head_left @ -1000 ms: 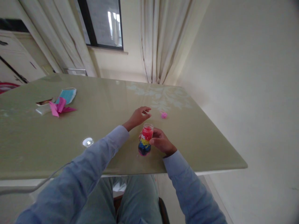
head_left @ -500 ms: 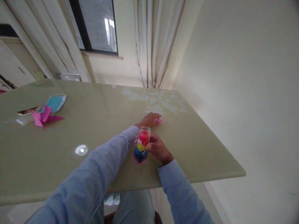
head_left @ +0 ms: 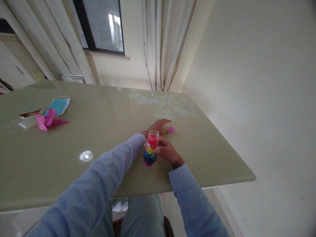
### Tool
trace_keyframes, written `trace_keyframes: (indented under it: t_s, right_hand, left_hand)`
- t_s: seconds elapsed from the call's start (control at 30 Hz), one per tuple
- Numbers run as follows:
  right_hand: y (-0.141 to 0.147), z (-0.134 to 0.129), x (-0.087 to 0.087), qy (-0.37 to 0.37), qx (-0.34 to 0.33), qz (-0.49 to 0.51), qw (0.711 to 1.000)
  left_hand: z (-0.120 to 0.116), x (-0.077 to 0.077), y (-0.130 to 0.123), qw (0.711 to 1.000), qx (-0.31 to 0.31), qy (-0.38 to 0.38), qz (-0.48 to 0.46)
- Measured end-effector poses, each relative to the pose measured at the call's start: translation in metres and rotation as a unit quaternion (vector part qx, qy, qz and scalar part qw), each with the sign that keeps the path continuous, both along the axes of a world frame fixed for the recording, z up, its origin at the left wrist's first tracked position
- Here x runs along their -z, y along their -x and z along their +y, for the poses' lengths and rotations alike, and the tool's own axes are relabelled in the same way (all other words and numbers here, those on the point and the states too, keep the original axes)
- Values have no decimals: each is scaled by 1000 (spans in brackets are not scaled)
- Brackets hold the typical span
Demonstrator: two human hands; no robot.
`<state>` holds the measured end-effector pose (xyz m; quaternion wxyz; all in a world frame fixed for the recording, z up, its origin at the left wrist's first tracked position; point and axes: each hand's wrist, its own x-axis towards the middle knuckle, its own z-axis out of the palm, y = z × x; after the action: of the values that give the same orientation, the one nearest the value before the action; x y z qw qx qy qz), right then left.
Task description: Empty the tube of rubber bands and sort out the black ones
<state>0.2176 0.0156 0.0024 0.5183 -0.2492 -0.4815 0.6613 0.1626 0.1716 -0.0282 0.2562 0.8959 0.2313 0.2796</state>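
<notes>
Curled round the see-through jar (head_left: 150, 148), my right hand (head_left: 170, 153) has it from the right side, thumb on the near face and fingers behind. My left hand (head_left: 158, 126) reaches across beyond the jar, its fingers parted and nothing gripped. Just past those fingertips, to the right, lies the small pink piece (head_left: 172, 129) on the table (head_left: 209, 148); whether I am touching it, I cannot tell. My left hand is clearly the nearer one to it. My right is closer to my body, with the jar between it and my left sleeve (head_left: 116, 161).

The jar's long axis runs close to upright, mouth upward, base a little to the left of the mouth. I cannot tell if the base rests on the table. Its mouth looks open, with no lid on. Inside, the filling is in bands: red on top, yellow in the middle, dark blue below, with a pink edge at the bottom.

Well off to my left are folded pink paper (head_left: 50, 119), a blue face mask (head_left: 59, 106) and a see-through plastic piece (head_left: 27, 123).
</notes>
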Motion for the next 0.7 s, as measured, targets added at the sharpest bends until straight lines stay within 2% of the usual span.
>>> trace_keyframes:
  t_s: [0.17,0.33,0.43,0.53,0.7]
  right_hand:
    - [0,0,0,-2,5,7,1000]
    - [1,2,-1,-6,-6,15,1000]
    - [2,2,-2,2,-6,6,1000]
    - [2,2,-3,5,6,6,1000]
    - [0,1,-2,9,30,3,1000]
  left_hand:
    - [-10,-9,-21,999,23,-6,29]
    - [-13,-4,-13,999,-1,31,-12]
    - [-14,1,6,995,-43,61,-67]
    - [-15,1,33,987,-75,92,-112]
    - [-29,-19,89,948,-103,225,-199]
